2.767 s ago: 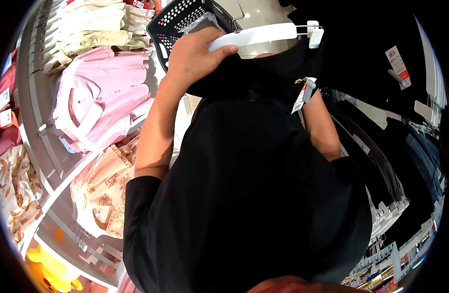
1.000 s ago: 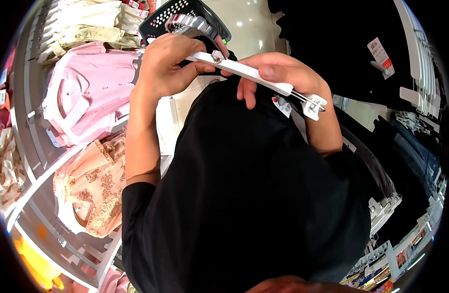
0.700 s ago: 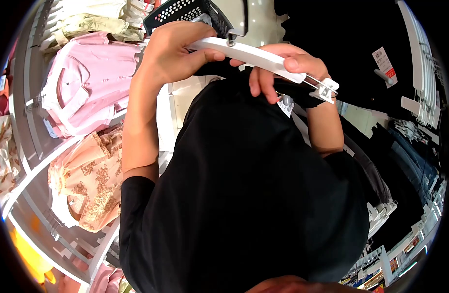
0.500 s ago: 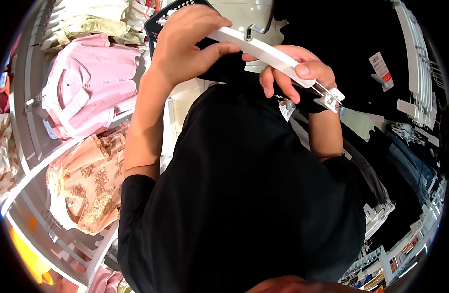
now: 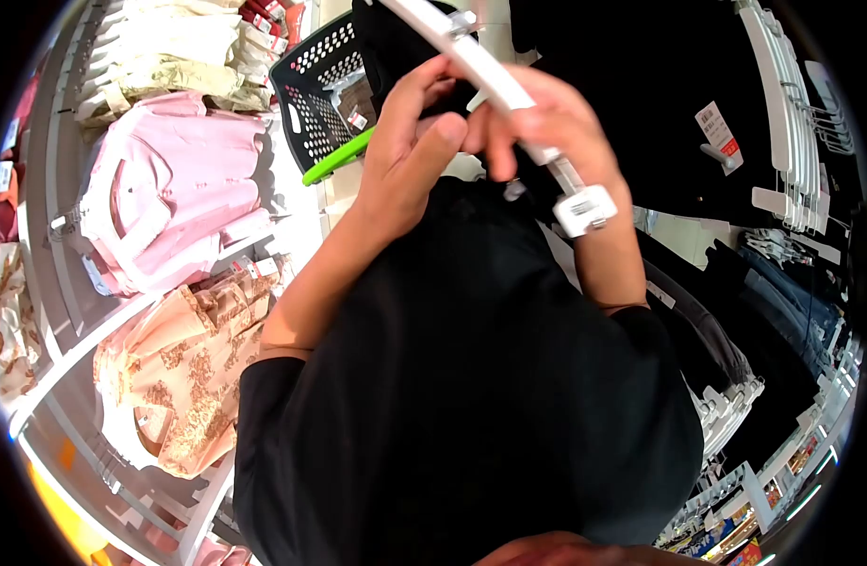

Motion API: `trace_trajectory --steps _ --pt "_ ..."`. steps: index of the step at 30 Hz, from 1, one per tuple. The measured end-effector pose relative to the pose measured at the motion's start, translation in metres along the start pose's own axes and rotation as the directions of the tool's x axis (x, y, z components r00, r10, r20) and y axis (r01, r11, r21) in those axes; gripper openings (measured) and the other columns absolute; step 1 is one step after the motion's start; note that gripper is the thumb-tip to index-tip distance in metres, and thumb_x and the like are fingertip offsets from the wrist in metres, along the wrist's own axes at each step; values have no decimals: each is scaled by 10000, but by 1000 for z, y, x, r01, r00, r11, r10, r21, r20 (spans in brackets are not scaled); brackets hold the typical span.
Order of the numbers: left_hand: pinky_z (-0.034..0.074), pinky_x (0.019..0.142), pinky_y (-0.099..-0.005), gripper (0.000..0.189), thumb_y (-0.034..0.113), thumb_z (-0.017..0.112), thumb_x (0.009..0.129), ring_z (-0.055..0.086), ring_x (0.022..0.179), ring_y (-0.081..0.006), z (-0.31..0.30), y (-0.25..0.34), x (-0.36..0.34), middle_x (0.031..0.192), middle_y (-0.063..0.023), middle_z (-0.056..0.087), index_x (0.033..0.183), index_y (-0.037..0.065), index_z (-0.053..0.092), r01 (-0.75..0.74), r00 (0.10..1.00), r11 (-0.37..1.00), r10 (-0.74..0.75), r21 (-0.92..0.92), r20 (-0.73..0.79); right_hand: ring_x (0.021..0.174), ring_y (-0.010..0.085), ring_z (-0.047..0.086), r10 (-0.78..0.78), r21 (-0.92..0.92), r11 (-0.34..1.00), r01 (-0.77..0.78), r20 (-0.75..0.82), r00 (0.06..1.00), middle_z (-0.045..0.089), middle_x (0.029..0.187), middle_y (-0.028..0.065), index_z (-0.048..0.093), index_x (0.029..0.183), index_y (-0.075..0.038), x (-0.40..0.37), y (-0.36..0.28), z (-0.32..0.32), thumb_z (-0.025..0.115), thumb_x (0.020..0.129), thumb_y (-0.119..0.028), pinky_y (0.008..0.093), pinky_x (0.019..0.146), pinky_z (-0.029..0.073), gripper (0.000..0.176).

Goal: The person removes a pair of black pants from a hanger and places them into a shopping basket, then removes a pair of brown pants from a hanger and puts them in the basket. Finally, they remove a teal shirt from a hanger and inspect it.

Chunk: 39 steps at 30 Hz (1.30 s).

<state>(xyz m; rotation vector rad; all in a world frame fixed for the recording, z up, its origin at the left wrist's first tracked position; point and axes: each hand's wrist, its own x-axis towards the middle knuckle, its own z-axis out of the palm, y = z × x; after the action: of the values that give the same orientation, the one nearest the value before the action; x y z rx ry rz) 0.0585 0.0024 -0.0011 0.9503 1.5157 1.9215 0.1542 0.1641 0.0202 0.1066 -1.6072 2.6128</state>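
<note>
My right hand (image 5: 565,118), smeared by motion, grips a white clip hanger (image 5: 490,75) along its bar. The hanger slants from the top centre down to the right, and a white clip (image 5: 584,209) sits at its lower end by my right wrist. My left hand (image 5: 405,151) is beside the bar with fingers half curled and thumb apart from them, its fingertips right at the hanger's edge. Black fabric (image 5: 396,47) shows behind the hanger, above my left hand.
A black perforated basket (image 5: 306,123) with a green handle (image 5: 337,157) stands on the floor at the upper left. Pink shirts (image 5: 183,179) and a patterned peach garment (image 5: 193,377) hang at the left. Black garments, a price tag (image 5: 719,134) and white hangers (image 5: 787,113) are at the right.
The hanger has turned steeper and its upper end has moved up out of view. My left hand has come off its far end and moved down and right. More of the basket shows.
</note>
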Motion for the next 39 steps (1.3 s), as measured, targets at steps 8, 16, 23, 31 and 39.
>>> trace_trajectory --steps 8,16,23,31,39 --pt "557 846 -373 424 61 641 887 658 995 -274 -15 34 12 1099 -206 618 1229 -79 432 272 932 913 -329 -305 -154 721 305 640 -46 -613 790 1 -57 997 623 840 179 391 1267 29 18 34 61 641 818 -251 368 668 493 585" --pt "548 849 -390 440 34 544 906 663 989 -325 -45 31 20 1046 -286 653 1297 -106 401 232 949 922 -285 -310 -138 831 266 646 9 -623 781 36 69 998 640 901 148 249 1437 54 11 40 60 620 876 -249 328 755 505 737" --pt "390 1052 -405 508 105 527 912 605 1123 -370 -50 51 23 1034 -276 667 1333 -129 365 194 968 958 -223 -213 -119 903 202 632 -415 -627 744 232 -161 895 615 1023 112 563 1230 -14 16 61 27 668 860 -141 298 768 508 405" --pt "413 1016 -455 518 114 545 884 624 1078 -392 -50 61 28 934 -249 683 1325 -132 428 165 983 976 -151 -141 105 1134 159 496 -498 -614 767 186 -387 776 521 1226 80 371 1420 -38 39 23 -29 724 827 -129 287 971 376 696" --pt "456 975 -379 417 128 583 915 647 1053 -287 -30 57 26 908 -167 704 1254 -106 518 250 910 968 -228 -19 345 1203 209 461 -635 -559 730 393 -343 692 470 1310 120 291 1473 -28 49 -1 -48 796 770 -206 332 1029 341 884"
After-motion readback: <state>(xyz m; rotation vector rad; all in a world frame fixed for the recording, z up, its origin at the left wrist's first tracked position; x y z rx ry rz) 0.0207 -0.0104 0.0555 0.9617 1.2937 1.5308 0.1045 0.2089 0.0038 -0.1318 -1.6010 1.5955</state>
